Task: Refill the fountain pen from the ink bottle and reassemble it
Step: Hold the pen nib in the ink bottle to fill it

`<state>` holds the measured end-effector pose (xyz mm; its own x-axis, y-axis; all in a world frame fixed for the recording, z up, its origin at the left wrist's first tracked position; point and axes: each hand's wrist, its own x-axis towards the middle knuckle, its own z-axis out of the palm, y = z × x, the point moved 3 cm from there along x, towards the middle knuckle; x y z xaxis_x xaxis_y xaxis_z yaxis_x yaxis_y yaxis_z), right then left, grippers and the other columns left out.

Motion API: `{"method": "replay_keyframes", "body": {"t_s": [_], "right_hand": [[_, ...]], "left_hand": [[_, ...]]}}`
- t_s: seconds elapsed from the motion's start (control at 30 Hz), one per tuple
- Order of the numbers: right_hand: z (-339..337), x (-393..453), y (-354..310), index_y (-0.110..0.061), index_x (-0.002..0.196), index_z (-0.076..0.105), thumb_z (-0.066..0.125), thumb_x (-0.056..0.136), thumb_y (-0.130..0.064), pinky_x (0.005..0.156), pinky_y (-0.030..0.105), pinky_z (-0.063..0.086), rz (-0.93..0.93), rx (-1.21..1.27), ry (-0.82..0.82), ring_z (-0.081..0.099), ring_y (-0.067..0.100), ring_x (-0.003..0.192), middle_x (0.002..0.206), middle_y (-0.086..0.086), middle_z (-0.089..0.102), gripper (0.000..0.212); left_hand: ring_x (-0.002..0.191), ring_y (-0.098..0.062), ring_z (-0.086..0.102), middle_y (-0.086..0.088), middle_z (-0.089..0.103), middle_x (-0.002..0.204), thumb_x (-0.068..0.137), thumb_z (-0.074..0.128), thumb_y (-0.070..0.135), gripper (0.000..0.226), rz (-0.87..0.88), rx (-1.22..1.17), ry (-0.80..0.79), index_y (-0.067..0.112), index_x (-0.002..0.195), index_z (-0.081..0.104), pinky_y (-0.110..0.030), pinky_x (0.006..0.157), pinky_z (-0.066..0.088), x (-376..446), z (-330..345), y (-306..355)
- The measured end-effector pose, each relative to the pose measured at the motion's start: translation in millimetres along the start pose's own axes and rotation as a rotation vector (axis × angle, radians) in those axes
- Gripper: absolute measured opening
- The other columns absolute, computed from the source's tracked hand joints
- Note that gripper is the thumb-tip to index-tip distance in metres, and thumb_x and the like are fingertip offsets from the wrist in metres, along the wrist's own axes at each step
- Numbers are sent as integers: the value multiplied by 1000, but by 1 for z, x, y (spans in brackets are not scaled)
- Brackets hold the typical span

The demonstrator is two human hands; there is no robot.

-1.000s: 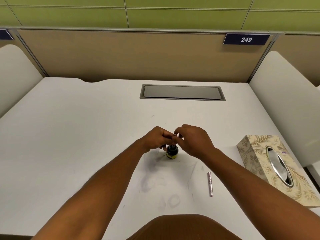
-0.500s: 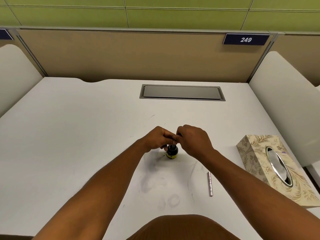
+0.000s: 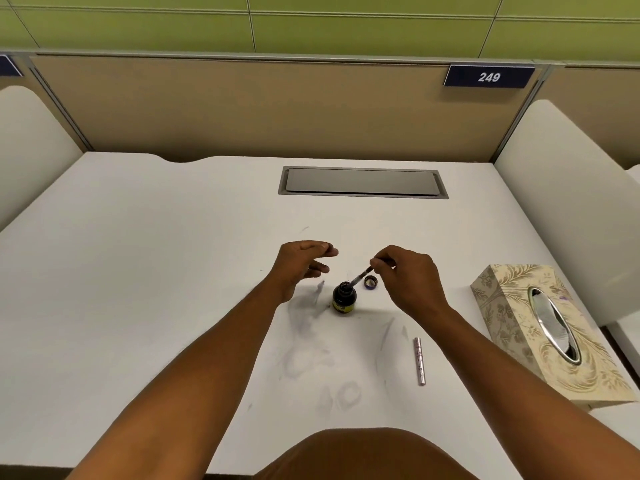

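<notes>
The pen section [image 3: 362,274] is thin, light and prob. slick w/ ink, so I take it high on its upper end, away from the nib. My right hand [image 3: 408,282] pinches that end betw. thumb and fingertips, pen tilted, its tip at the mouth of the open ink bottle [image 3: 344,297] (small, easy to tip). My left hand [image 3: 300,263] hovers just beside the bottle, fingers loosely spread, holding nothing. Bottle cap [image 3: 370,282] and pen barrel [image 3: 419,361] lie on the desk [image 3: 138,271].
</notes>
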<state>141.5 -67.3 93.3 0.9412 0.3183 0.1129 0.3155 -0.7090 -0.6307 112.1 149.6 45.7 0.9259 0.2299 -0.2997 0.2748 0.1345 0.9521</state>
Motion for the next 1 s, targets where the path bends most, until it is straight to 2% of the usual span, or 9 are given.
{"method": "replay_keyframes", "body": {"t_s": [0.23, 0.4, 0.63, 0.83, 1.0], "right_hand": [[2, -9, 14, -22, 88, 71, 61, 92, -30, 62, 13, 38, 77, 74, 85, 61, 5, 71, 82, -8, 74, 13], [-3, -16, 16, -20, 88, 72, 62, 92, -30, 64, 23, 42, 101, 125, 166, 59, 3, 68, 82, -7, 75, 15], [-3, -21, 5, -23, 88, 71, 63, 92, -30, 60, 23, 43, 108, 203, 158, 59, 5, 62, 79, -9, 73, 11], [2, -33, 13, -19, 87, 72, 63, 92, -26, 70, 32, 51, 139, 158, 203, 66, 12, 73, 78, -6, 75, 13], [-5, -37, 17, -20, 88, 73, 63, 91, -28, 62, 10, 41, 176, 204, 203, 63, -4, 69, 77, -9, 75, 13]], "left_hand": [[66, -15, 67, -5, 78, 103, 97, 59, 19, 18, -22, -62, 56, 11, 102, 74, -23, 63, 49, -11, -4, -7], [66, -15, 68, -5, 78, 103, 96, 60, 19, 18, -35, -81, 67, 10, 102, 74, -23, 61, 49, -18, -10, -14], [66, -14, 68, -3, 78, 99, 96, 59, 18, 15, -47, -152, 102, 13, 97, 73, -23, 63, 49, -24, -19, -14], [64, -12, 68, -3, 77, 98, 97, 58, 17, 15, -72, -173, 110, 13, 98, 72, -22, 62, 49, -33, -19, -19], [64, -12, 67, -4, 77, 99, 97, 58, 17, 15, -80, -171, 115, 13, 97, 72, -22, 61, 49, -39, -21, -23]]}}
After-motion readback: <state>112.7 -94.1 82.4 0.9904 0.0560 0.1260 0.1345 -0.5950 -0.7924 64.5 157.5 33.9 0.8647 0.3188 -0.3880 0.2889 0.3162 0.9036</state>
